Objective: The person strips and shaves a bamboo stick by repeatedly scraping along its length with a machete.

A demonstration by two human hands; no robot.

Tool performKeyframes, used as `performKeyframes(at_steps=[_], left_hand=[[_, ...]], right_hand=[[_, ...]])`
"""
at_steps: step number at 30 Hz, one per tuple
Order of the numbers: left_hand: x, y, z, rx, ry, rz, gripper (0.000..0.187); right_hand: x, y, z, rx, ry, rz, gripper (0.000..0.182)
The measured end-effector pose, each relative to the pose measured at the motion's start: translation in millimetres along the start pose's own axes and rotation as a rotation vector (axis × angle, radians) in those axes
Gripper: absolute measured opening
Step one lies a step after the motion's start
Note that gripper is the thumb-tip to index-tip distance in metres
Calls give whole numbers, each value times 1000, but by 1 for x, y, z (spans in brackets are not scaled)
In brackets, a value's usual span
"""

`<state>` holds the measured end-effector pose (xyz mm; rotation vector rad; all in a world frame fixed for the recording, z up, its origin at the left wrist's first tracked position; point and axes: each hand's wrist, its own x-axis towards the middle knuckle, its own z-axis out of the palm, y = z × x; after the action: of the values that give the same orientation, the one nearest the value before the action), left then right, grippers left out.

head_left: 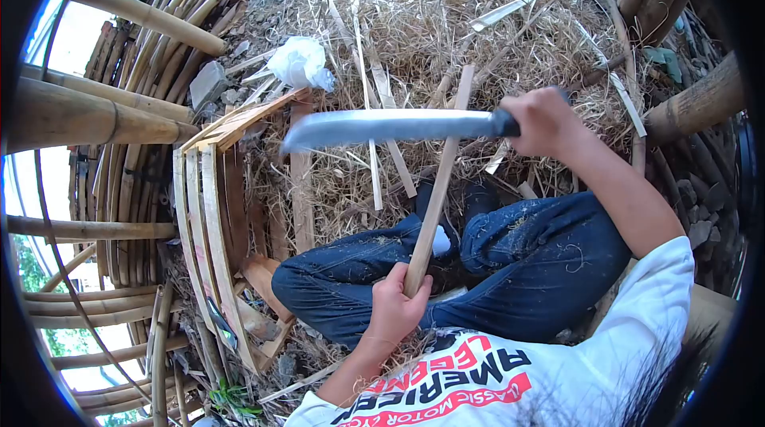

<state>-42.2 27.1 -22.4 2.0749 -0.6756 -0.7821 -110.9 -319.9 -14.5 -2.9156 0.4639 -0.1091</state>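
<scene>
From my remote station I read the left hand (400,303) as closed low around a wooden strip (446,172); its fingers wrap the near end, while the rest slants up and away beyond them, between the knees; I judge that this low grip leaves most of the length exposed and keeps those fingers well apart from the steel.

The right hand (546,120) is a closed fist around the dark handle of a machete (390,126); the blade runs leftward from the fingers and crosses the strip in my view, far above the left fingers; I cannot tell whether steel and wood touch; the blade is blurred toward its tip, which suggests motion. The raised, bent arm probably gives that fist room to steer.

The dark trousers (542,260) flank the strip, folded legs to either side of the left fingers; I take this as a stable seat. Left of those fingers stands a slatted wooden frame (213,212); a white plastic bag (300,63) lies beyond the blade; dry straw (414,29) covers ground ahead of both hands, loose slats among it.
</scene>
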Motion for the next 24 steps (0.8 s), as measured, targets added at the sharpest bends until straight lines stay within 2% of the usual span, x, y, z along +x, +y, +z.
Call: performKeyframes(at_steps=[1,3,4,6,9,11,19,20,22,24], left_hand=[[1,1,-1,12,11,-14,19],[3,-1,-2,21,30,-15,20],[5,-2,-3,25,48,-15,20],[8,-3,-6,20,53,-38,21],[10,-2,-2,-4,74,-22,21],[12,-1,-1,-18,88,19,21],[19,4,-13,-39,75,-93,18],[19,4,-13,-41,85,-94,18],[20,3,-12,11,114,14,19],[20,5,-13,27,113,6,19]], right_hand=[[1,-8,1,2,3,1,19],[4,-28,5,91,-89,-205,22],[7,-38,6,98,-84,-210,22],[10,-54,5,126,-225,-388,21],[9,-66,8,107,-290,-464,20],[9,-63,8,104,-286,-460,20],[10,-44,14,166,-147,-295,25],[11,-44,13,132,-187,-274,25],[13,-46,12,129,-184,-270,25],[11,-45,11,121,-187,-259,24]])
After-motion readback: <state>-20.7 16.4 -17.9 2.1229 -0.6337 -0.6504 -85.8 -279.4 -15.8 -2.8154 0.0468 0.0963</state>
